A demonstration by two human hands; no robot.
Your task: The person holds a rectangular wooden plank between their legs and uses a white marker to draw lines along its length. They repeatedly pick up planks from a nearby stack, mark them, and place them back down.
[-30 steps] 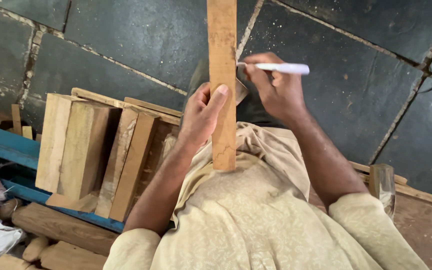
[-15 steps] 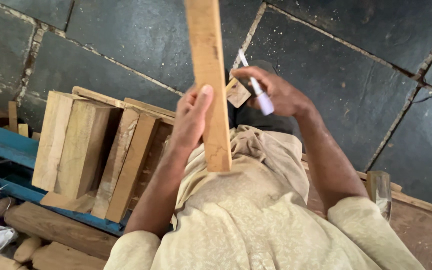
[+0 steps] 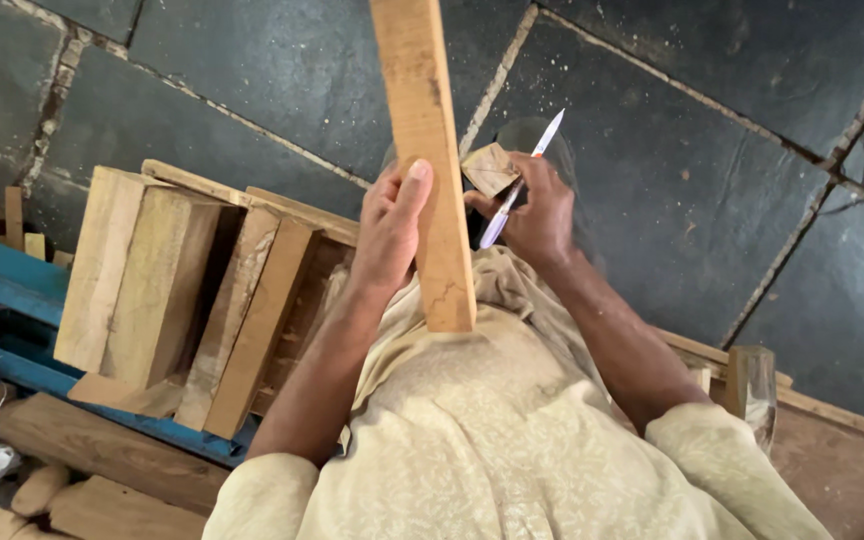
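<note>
1. Wooden strip (image 3: 424, 160): long, pale, held near-vertical at frame centre, tilted slightly left at the top. Upper end is cut off by the frame edge; lower end w/ a hairline crack is seen against the beige shirt (image 3: 482, 440).
2. Left hand (image 3: 389, 228): clenched on the strip's left edge approx. mid-length, thumb laid up along the front face, fingers wrapped behind.
3. Right hand (image 3: 532, 210): closed on two items at once, a white pen (image 3: 520, 180) and a small wood offcut (image 3: 489, 168).
4. Pen is pinched diagonally, tip pointed up-right, clear of the strip.
5. Offcut: flat, roughly square, held at the fingertips just beside the strip's right edge. Contact w/ strip can't be confirmed.
6. Both forearms are bare; short beige patterned sleeves are seen at the bottom of the frame.
7. Left of the body: wooden blocks (image 3: 142, 280), thick and pale, stacked side by side and leaned together, w/ thinner boards set against them.
8. Under the blocks: blue beam (image 3: 2, 285) run diagonally; more rough timber is seen below it at bottom left.
9. Right side: short wooden post (image 3: 752, 380) stood beside a plank edge, near the right elbow.
10. Background: dark stone slab floor (image 3: 702, 150) w/ pale joints, dusted w/ fine debris.
</note>
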